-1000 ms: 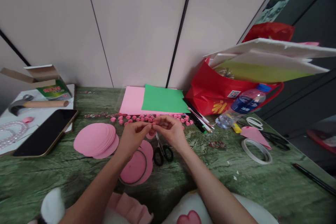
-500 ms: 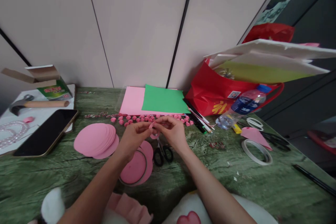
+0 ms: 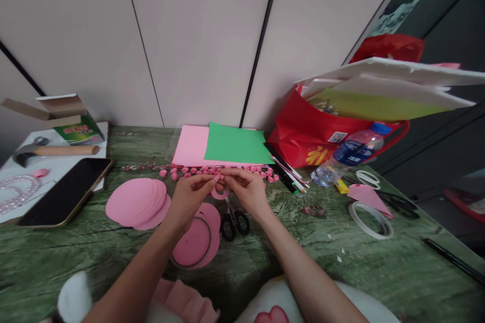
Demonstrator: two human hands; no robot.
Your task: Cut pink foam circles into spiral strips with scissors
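Observation:
Between my two hands is a narrow pink paper strip (image 3: 220, 194), its lower end hanging in a curl. My left hand (image 3: 192, 196) pinches it from the left, and the fingers of my right hand (image 3: 247, 191) close on it from the other side. Just below lie scissors (image 3: 235, 223) with black handles, blades pointing up under the paper. Near my left wrist sits a round pink dish or lid (image 3: 192, 243) on top of pink paper circles (image 3: 215, 227). A row of small rolled pink paper roses (image 3: 194, 169) runs behind my hands, partly hidden by them.
A stack of pink circles (image 3: 134, 201) lies left, beside a phone (image 3: 66, 192) and hammer (image 3: 64, 150). Green paper (image 3: 238, 144) is at the back. Rightward stand a red bag (image 3: 299, 128) and water bottle (image 3: 350, 154), with pens (image 3: 290, 174) and a tape roll (image 3: 370, 219).
My hands stay in nearly the same place. The fingers have shifted on the pink strip, and more of its curled end now hangs below them.

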